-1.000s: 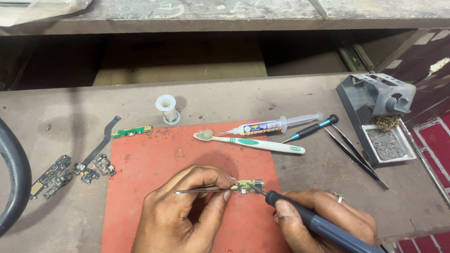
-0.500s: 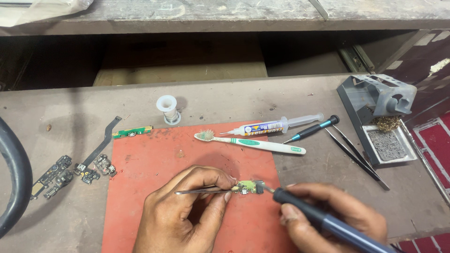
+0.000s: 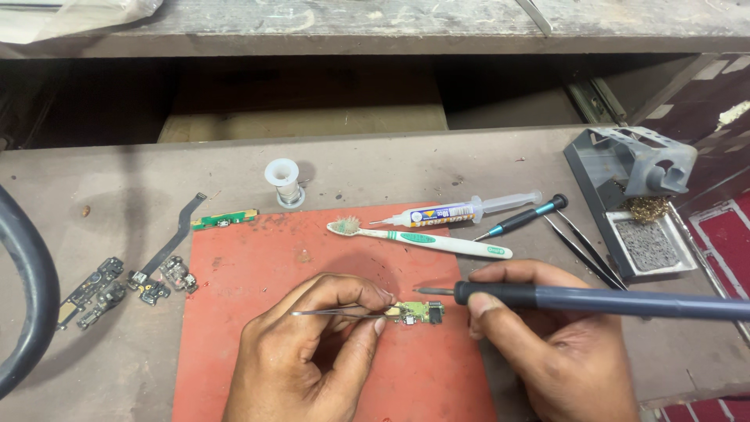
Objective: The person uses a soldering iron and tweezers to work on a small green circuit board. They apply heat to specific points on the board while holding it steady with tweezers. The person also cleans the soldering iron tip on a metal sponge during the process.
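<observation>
My left hand (image 3: 308, 352) pinches metal tweezers (image 3: 336, 314) that press a small green circuit board (image 3: 418, 313) onto the red mat (image 3: 258, 273). My right hand (image 3: 547, 344) grips a dark grey soldering iron (image 3: 594, 300), lying almost level, its tip just right of and slightly above the board, not touching it.
A toothbrush (image 3: 426, 238), a flux syringe (image 3: 461, 210), a dark screwdriver (image 3: 523, 218) and spare tweezers (image 3: 582, 250) lie behind the mat. A solder spool (image 3: 283, 181) stands at the back. An iron stand (image 3: 637, 195) sits right; small boards and flex cables (image 3: 133, 273) lie left.
The soldering iron has lifted off the board and swung to lie nearly level, pointing left. My right hand shifted up and right. The left hand and tweezers stayed put.
</observation>
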